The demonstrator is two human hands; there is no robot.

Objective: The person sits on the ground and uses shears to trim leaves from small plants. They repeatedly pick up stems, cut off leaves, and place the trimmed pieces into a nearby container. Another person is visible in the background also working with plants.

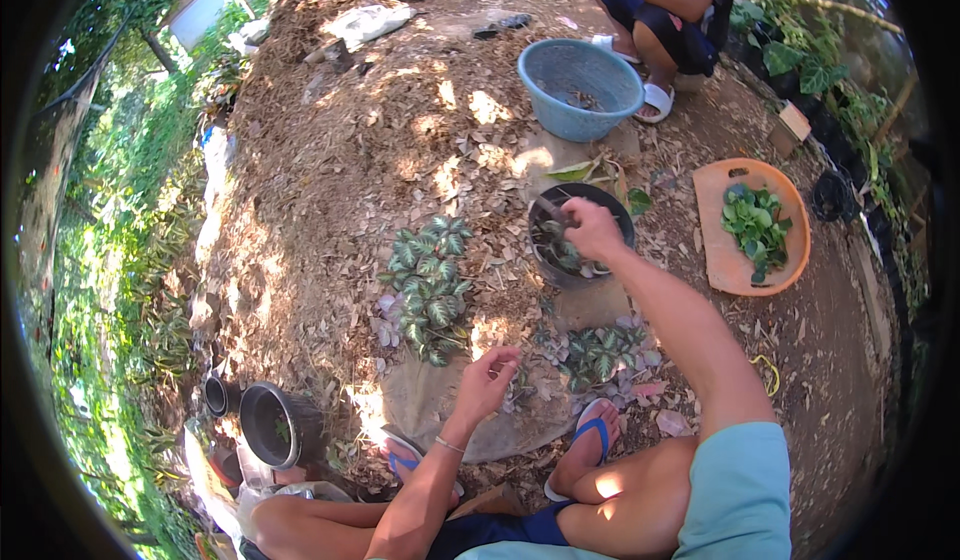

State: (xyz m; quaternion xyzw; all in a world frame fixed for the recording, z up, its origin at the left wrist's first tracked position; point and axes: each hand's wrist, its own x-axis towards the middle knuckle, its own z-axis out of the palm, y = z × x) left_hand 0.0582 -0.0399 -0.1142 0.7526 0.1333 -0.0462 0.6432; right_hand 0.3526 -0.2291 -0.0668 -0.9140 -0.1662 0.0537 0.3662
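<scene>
My right hand [594,232] reaches over a black pot [626,222] with leafy cuttings inside. Its fingers are closed around something thin and dark at the rim, too unclear to name. Lower and nearer to me, my left hand [488,380] hovers above the ground cloth with fingers curled together. Whatever may be between those fingertips is too small to make out. Just left of it lies a bunch of dark green, silvery-patterned leafy cuttings [430,285]. A second bunch of similar cuttings [600,355] rests by my right foot.
Beyond the pot stands a blue basin [580,90], with another person [665,20] crouching beside it. An orange tray [712,230] holding green leaves [755,225] is at the right. At lower left a black pot [268,425] tilts near a smaller pot [216,396]. Dry leaves cover the soil.
</scene>
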